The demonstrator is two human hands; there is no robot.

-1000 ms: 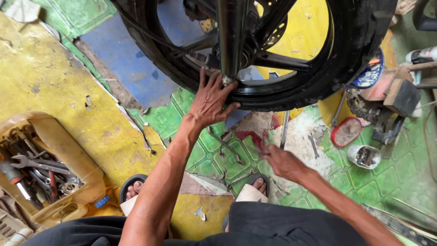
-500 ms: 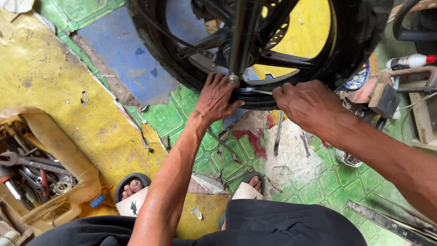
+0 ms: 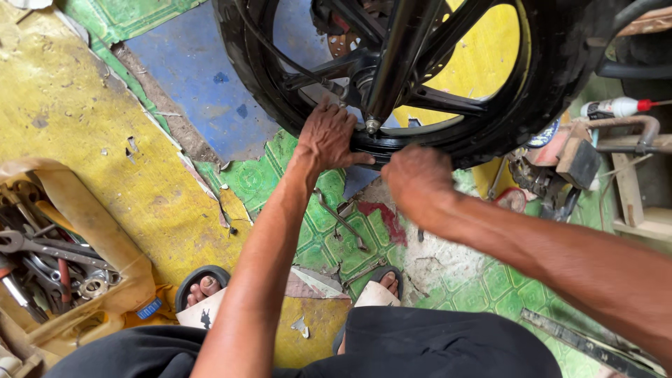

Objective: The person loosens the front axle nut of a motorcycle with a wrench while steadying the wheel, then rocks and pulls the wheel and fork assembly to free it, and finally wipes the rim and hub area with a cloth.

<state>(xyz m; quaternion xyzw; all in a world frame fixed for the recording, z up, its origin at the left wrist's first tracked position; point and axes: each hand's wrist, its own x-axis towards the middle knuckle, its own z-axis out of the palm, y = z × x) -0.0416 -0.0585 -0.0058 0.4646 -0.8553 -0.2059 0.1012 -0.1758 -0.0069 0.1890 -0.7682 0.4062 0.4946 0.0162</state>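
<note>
Wheel stands upright on the floor ahead of the knees. Left hand lies open against its rim below the axle nut; right hand, beside it, blurred: grip unclear. Fingers could pinch if the wheel rolls. Loose spanner lies underfoot; toolbox sits far left.

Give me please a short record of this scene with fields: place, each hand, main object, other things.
place: patterned floor in yellow, green and blue
left hand: fingers spread on the black wheel beside the fork leg
right hand: blurred, at the wheel's lower rim; grip cannot be told
other things: tool tray with wrenches, bent metal tool on floor, sandalled feet
</note>
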